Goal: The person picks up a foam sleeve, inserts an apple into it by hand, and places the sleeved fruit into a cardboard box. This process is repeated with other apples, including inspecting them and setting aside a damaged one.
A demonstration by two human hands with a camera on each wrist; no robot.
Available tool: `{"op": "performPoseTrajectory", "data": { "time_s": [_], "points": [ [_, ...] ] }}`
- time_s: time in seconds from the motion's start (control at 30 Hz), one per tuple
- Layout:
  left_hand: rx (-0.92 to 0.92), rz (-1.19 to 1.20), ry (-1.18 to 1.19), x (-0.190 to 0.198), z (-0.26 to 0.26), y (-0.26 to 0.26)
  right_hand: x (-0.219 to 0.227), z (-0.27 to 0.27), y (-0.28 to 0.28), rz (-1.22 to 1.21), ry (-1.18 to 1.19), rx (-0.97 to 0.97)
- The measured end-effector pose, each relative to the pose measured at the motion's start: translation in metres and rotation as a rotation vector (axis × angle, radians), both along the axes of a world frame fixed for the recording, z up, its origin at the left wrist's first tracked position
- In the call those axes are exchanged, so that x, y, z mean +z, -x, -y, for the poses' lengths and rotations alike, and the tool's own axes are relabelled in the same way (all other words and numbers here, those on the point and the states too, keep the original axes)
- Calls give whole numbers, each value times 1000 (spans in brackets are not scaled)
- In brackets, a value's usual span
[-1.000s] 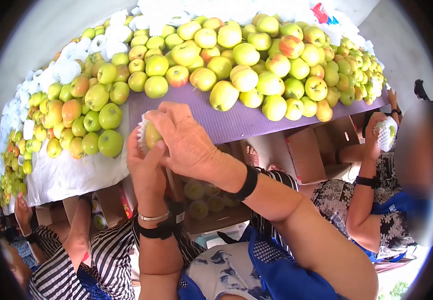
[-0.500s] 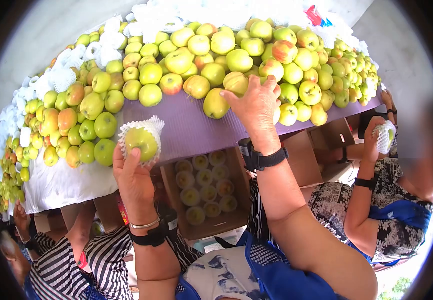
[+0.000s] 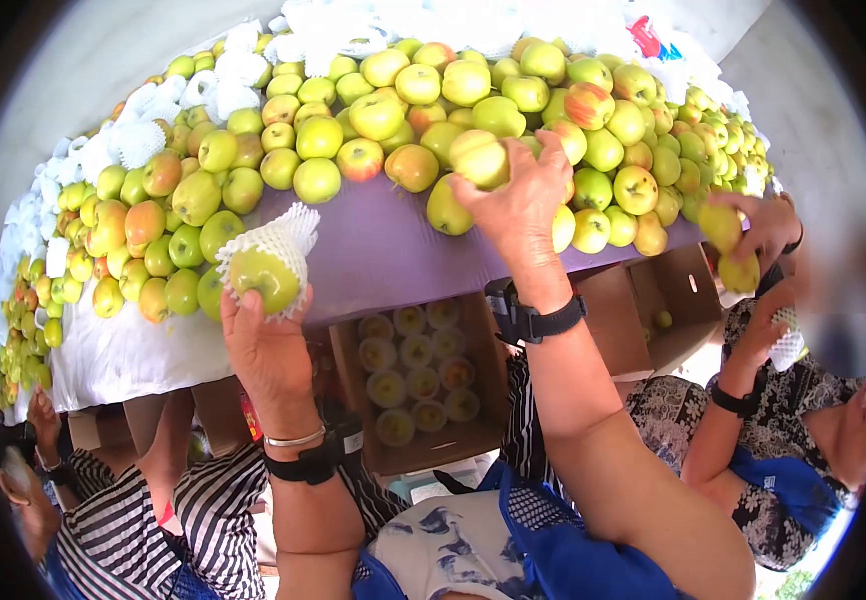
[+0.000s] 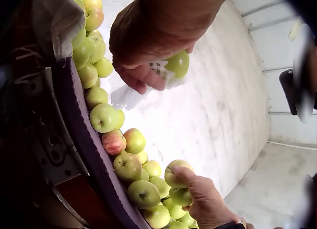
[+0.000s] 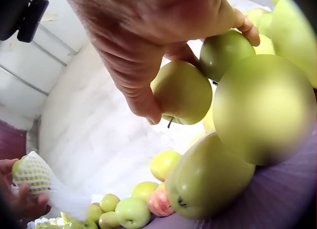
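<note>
Nine netted apples (image 3: 419,383) — one cardboard box (image 3: 353,400).

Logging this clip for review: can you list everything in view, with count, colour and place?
apples on the table: too many to count, green-yellow, some red-blushed, heaped along the table's far side
purple mat: one, under the heap
foam nets: many, white, along the heap's far and left edges
open carton: one, brown, below the table edge, holding netted apples
white sheet: one, hanging at the table's left
other people: at least two, right and lower left
netted apple: one, green in a white net, held up by the left hand
bare apple: one, yellow-green, gripped by the right hand
</note>
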State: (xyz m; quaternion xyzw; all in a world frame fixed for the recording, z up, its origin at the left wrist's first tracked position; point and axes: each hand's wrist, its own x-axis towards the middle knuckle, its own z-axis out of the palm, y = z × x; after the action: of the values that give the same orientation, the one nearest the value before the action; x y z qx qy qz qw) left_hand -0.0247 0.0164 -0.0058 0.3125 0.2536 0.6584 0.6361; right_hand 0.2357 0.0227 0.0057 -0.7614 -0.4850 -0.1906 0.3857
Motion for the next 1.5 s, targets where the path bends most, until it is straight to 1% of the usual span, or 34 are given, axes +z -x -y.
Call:
{"op": "performPoseTrajectory", "data": {
  "time_s": [0.07, 0.13, 0.2, 0.3, 0.4, 0.53, 0.63, 0.73, 0.83, 0.93, 1.03, 1.13, 1.23, 1.33, 1.37, 1.47, 1.5],
  "points": [
    [72, -4, -36, 2, 0, -1, 3, -2, 17, 60, -75, 149],
    [138, -2, -60, 4, 0, -2, 5, 1, 41, 7, -73, 315],
    [201, 6, -69, 9, 1, -1, -7, -3, 58, 31, -6, 495],
    [226, -28, -79, 9, 1, 5, -23, -5, 83, -10, 69, 597],
    [214, -45, -85, 14, 2, 5, -31, -16, 92, -39, 122, 619],
    [215, -28, -53, 14, 3, 6, -38, -28, 94, -43, 158, 561],
    [203, -29, -35, 14, 2, 7, -39, -31, 98, -68, 216, 532],
    [198, -43, -32, 13, 2, 5, -38, -29, 100, -40, 234, 511],
    [191, -47, -18, 13, 3, 2, -34, -24, 97, -32, 189, 534],
    [167, -44, -7, 12, 3, 3, -28, -17, 90, -43, 26, 587],
    [167, -46, -15, 9, 3, 1, -13, -9, 67, 64, -195, 497],
    [188, -53, -20, 11, 3, -2, -4, 2, 36, 187, -197, 208],
    [186, -52, -20, 10, 3, -3, 7, 13, 11, 135, -5, -56],
    [180, -55, -4, 9, 2, -7, 9, 17, 0, -16, 267, -225],
    [172, -53, 2, 7, 3, -8, 8, 17, -2, -63, 287, -185],
    [163, -40, 2, 6, 3, -9, -9, 13, -17, 43, 258, -60],
    [163, -33, 2, 5, 3, -9, -9, 13, -22, 16, 265, -54]
  ]
}}
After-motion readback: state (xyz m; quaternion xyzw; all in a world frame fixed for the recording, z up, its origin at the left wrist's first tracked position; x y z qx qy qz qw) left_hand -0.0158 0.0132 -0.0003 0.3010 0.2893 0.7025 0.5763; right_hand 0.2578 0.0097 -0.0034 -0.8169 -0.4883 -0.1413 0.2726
